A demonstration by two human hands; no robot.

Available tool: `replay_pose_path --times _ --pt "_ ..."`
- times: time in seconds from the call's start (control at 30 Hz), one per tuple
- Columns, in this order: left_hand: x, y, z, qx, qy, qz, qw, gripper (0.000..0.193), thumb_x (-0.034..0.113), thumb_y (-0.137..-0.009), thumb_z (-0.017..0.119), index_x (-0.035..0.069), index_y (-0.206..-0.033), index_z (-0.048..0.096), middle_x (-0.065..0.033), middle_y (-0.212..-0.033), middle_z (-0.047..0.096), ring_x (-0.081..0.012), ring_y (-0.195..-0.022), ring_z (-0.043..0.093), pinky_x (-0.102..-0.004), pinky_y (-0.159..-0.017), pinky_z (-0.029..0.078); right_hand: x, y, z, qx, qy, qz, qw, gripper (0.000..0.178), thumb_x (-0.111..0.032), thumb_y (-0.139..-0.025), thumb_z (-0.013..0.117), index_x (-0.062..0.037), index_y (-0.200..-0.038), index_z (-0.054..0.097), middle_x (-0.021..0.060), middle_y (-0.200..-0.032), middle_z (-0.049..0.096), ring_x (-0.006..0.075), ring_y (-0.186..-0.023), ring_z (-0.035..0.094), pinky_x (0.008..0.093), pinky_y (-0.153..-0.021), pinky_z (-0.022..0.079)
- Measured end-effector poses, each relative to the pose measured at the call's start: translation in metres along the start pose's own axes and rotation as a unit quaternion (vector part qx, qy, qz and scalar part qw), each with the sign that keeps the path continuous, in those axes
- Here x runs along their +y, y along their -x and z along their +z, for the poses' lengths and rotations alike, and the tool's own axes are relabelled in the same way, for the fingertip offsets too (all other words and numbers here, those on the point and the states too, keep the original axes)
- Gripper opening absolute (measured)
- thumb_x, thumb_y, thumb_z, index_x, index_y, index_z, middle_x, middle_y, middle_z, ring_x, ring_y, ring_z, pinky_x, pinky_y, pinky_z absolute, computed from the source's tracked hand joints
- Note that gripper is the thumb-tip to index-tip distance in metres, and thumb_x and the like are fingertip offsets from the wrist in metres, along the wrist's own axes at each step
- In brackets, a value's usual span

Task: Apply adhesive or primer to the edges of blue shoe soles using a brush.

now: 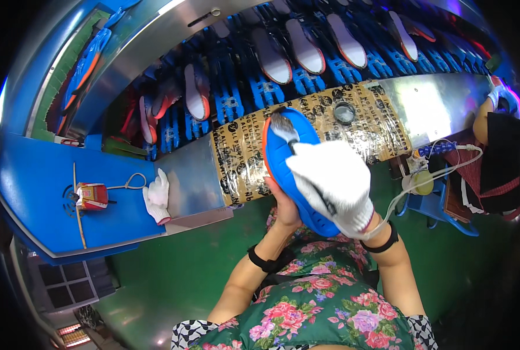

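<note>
My bare left hand [283, 207] holds a blue shoe sole [283, 153] with an orange edge from underneath, tilted up in front of me. My right hand [333, 181], in a white knit glove, grips a brush [282, 125] whose bristle head rests on the top end of the sole. The gloved hand covers most of the sole's right side. A thin white tube runs from my right wrist off to the right.
A conveyor of blue holders [260, 90] carries several grey and orange soles [271, 55] beyond a taped steel bench [236, 151] holding a small round tin [344, 112]. A spare white glove [157, 196] and a red box [91, 195] lie at left. Another person's gloved hand [499, 96] is at right.
</note>
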State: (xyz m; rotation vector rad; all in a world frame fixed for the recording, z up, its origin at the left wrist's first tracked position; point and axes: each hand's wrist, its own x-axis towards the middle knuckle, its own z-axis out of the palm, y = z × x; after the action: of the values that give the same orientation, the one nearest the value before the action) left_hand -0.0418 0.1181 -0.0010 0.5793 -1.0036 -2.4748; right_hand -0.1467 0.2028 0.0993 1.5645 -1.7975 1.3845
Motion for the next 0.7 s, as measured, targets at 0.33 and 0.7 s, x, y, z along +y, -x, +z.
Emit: replay_pose_path --times 0.33,0.7 --pt "0.004 -0.001 -0.017 -0.023 0.005 0.004 1.0 0.107 0.091 -0.088 0.018 0.012 -0.161 0.025 -0.0116 -0.156 0.044 -0.0303 -0.142 0.045 -0.0479 -0.119 0.037 -0.001 0.011 -0.002 0.018 -0.069 0.033 0.997 0.029 0.001 -0.077 0.078 -0.0057 -0.106 0.076 0.0134 -0.103 0.076 0.0299 -0.09 0.073 0.039 -0.079 0.056" --pt "-0.011 -0.017 -0.067 -0.096 -0.022 -0.002 0.995 0.107 0.092 -0.088 0.024 0.017 -0.163 0.018 -0.013 -0.161 0.036 -0.0313 -0.144 0.042 -0.0531 -0.117 0.039 0.003 0.034 -0.001 -0.041 -0.116 -0.001 0.992 0.03 -0.006 -0.082 0.077 -0.0103 -0.111 0.077 0.0105 -0.108 0.075 0.03 -0.092 0.071 0.0406 -0.083 0.057"
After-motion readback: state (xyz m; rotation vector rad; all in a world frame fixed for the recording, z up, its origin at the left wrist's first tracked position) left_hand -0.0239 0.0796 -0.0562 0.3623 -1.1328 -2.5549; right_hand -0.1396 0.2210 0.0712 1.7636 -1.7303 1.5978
